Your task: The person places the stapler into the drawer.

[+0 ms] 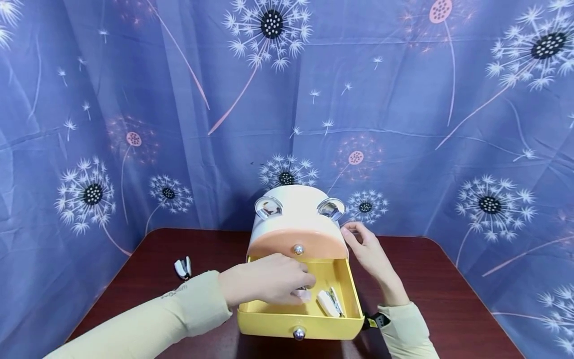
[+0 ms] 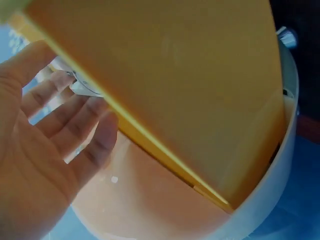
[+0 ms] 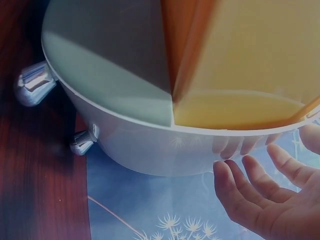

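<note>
A white desktop box (image 1: 296,209) with a peach upper front (image 1: 278,242) has its yellow lower drawer (image 1: 269,321) pulled out. Over the drawer's left half, my left hand (image 1: 275,279) grips a small white stapler (image 2: 85,90), mostly hidden by the fingers. Another white mini stapler (image 1: 329,302) lies in the drawer's right front part. My right hand (image 1: 369,252) rests its fingertips against the box's right side, fingers only gently bent. In the right wrist view those fingers (image 3: 255,185) lie along the glossy white wall.
On the dark red-brown table (image 1: 448,299), a third white stapler (image 1: 183,268) lies to the left of the box. Round silver knobs (image 1: 299,333) stick out from the drawer fronts. Behind the table hangs a blue dandelion-print curtain (image 1: 381,99).
</note>
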Demonstrator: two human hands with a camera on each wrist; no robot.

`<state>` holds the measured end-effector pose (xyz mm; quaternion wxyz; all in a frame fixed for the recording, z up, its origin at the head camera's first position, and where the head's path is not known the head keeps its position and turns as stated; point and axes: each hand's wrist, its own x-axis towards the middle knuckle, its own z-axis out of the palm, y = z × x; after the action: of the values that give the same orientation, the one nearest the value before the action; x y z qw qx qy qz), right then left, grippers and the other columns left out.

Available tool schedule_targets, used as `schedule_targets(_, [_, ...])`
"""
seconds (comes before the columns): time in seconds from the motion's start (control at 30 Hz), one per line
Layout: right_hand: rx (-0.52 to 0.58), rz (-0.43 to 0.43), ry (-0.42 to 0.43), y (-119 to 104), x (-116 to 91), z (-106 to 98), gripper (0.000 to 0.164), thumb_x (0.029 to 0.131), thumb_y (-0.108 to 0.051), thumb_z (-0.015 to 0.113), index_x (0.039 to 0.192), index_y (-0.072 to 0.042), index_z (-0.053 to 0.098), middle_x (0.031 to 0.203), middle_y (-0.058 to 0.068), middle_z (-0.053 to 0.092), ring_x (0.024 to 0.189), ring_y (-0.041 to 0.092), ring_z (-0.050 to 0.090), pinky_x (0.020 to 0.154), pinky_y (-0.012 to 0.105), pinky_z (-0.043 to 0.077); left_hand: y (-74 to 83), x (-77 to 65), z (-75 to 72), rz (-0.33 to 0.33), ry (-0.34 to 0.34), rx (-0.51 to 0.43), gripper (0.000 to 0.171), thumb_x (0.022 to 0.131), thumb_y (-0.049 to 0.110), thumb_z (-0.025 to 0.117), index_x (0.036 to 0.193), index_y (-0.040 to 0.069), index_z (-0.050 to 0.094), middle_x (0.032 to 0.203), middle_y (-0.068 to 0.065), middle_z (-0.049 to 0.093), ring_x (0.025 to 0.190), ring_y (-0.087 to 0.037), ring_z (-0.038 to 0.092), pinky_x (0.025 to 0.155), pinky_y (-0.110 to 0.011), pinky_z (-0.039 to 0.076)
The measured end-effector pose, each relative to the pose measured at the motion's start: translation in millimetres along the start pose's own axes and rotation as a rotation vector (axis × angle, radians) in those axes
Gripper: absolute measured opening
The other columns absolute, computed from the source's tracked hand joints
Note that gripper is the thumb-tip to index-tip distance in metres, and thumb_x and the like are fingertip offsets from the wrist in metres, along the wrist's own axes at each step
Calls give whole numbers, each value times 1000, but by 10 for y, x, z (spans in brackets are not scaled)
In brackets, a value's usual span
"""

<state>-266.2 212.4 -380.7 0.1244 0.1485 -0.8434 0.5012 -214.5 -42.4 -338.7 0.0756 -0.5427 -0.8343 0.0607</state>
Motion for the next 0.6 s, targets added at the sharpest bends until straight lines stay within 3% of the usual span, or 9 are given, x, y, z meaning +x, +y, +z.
schedule_targets(0.07, [3, -1, -1, -71, -20, -7, 26, 102, -17, 53, 116, 5, 58, 105, 16, 61, 84, 20, 60, 74, 36, 49, 1, 51, 17, 22, -35, 15, 14, 90, 36, 68, 90, 24, 60, 75, 14, 51, 66, -2, 47, 55, -21, 39])
schedule_targets(0.3, [17, -16, 3, 212, 60, 16, 29, 102, -27, 54, 116, -2, 59, 105, 12, 61, 85, 18, 60, 74, 34, 50, -1, 185, 60, 72, -110, 35, 15, 90, 38, 69, 88, 26, 61, 79, 14, 52, 66, -4, 47, 55, -21, 38])
schedule_targets(0.6, [20, -13, 15, 277, 75, 41, 31, 101, -33, 54, 115, -6, 60, 106, 12, 62, 86, 22, 61, 77, 43, 50, 45, 249, 92, 112, -186, 56, 9, 92, 34, 67, 90, 27, 64, 82, 13, 58, 72, -5, 57, 61, -23, 46])
